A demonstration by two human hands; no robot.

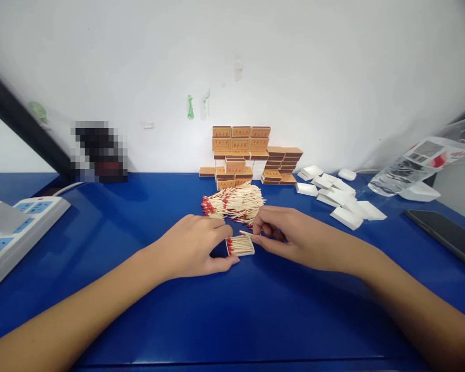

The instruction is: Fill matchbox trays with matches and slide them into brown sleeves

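A small white matchbox tray (243,254) lies on the blue table in front of me, filled with red-headed matches that point left. My left hand (194,245) steadies the tray's left end, with the thumb at the near side and the fingers at the far side. Between thumb and forefinger, my right hand (294,235) pinches a match (246,234) just over the tray's far right edge; whether it is more than one I cannot tell. Just behind the tray lies a big loose heap of matches (236,201), most heads to the left.
Orange matchboxes (240,144) are stacked against the wall. Several white trays (346,218) lie scattered to the right, near a clear plastic bottle (406,163) and a black phone (445,235). A white power strip (27,222) sits at left, with a blurred-out dark object (103,152) behind.
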